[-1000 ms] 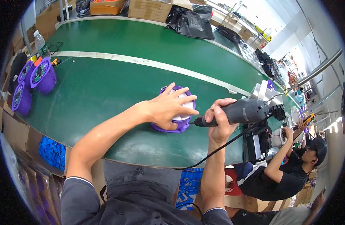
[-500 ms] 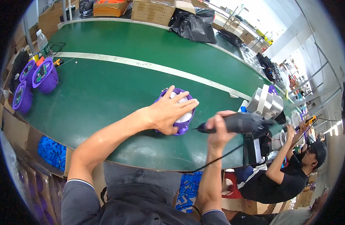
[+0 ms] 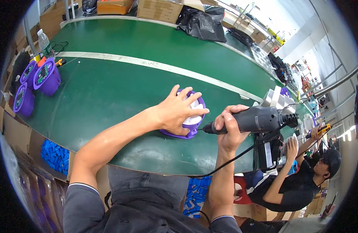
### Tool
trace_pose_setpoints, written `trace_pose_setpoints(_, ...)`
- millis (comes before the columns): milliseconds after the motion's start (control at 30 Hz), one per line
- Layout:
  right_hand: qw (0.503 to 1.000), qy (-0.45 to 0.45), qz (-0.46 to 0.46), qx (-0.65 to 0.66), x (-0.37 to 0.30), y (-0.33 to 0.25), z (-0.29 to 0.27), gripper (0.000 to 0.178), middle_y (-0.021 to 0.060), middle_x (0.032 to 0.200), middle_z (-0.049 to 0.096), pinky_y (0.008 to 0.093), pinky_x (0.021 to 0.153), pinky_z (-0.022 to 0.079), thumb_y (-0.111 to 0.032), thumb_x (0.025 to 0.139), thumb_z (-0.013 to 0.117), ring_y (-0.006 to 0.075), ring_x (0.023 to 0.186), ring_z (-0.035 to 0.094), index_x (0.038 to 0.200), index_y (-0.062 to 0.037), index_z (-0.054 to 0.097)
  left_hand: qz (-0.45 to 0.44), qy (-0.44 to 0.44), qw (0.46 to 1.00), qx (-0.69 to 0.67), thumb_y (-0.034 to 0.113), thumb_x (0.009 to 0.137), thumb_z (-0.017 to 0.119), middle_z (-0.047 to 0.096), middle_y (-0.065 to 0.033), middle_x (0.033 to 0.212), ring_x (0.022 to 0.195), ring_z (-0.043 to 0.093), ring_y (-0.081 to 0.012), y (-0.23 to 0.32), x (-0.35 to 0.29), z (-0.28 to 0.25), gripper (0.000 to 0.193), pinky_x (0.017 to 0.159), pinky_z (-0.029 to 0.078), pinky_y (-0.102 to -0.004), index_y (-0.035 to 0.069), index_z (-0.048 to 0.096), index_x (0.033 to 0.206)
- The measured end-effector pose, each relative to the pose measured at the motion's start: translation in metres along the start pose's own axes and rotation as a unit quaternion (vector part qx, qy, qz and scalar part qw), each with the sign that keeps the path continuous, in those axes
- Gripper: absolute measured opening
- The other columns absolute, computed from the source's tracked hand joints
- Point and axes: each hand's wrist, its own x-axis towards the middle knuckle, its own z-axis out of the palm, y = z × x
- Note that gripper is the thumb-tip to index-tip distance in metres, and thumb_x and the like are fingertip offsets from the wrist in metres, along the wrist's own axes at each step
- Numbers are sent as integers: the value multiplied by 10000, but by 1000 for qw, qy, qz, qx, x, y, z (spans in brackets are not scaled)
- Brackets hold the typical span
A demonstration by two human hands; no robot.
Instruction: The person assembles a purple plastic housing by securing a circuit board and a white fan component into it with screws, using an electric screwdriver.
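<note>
My left hand [image 3: 177, 112] lies over a round purple housing [image 3: 191, 133] on the green worktable, thumb on its near side and fingers spread across its top. White rounded parts [image 3: 193, 119] show inside the housing between my fingers. Wrapped in my right hand [image 3: 230, 130] is a black corded electric screwdriver [image 3: 258, 119], held almost level. Its thin bit points left and ends close to the housing's near right side; whether they touch I cannot tell. My palm hides part of the housing.
Several purple housings with circuit boards [image 3: 47, 77] stand at the left, near a plastic bottle [image 3: 45, 44]. A black device [image 3: 267, 151] and silver-white parts [image 3: 270, 99] sit at right. Blue pieces [image 3: 54, 155] fill a box below the edge. Another person [image 3: 299, 178] works at right.
The purple housing has turned and tilted under my left hand, its side now facing more toward me. The screwdriver's bit has risen slightly beside it.
</note>
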Motion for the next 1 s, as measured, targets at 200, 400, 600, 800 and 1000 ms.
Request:
trace_pose_setpoints(200,1000,4,11,1,1,2,1,277,109,735,506,273,468,429,33,735,534,140,461,463,995,-45,477,6,16,1000,-3,355,573,730,338,-196,1323,1207,321,-442,0,-1,-1,767,948,258,-625,293,428,1275)
trace_pose_setpoints(400,1000,8,26,-8,0,6,0,242,80,708,513,258,449,417,55,745,557,132,489,487,955,-31,472,19,39,999,-5,353,564,727,358,-187,1310,1191,343,-421,4,-3,0,755,954,257,-590,298,447,1263)
trace_pose_setpoints(600,997,-39,18,-57,-1,3,0,199,87,665,473,283,447,413,18,748,548,144,445,459,914,-35,450,16,46,999,-2,367,567,722,369,-185,1304,1191,345,-411,4,-2,0,765,957,255,-586,272,443,1273)
trace_pose_setpoints(800,993,-118,22,11,2,-3,-4,203,85,710,494,260,447,423,34,732,545,141,499,487,893,-35,442,-9,57,998,-11,385,590,712,330,-201,1348,1243,285,-435,3,-3,8,777,977,211,-620,244,425,1298)
trace_pose_setpoints(1000,999,-46,-21,6,3,-19,-19,247,117,724,496,272,444,428,27,714,556,149,478,477,924,-26,439,-6,-39,998,-57,305,588,701,263,-221,1398,1309,139,-466,0,2,-13,757,1005,85,-665,264,437,1296)
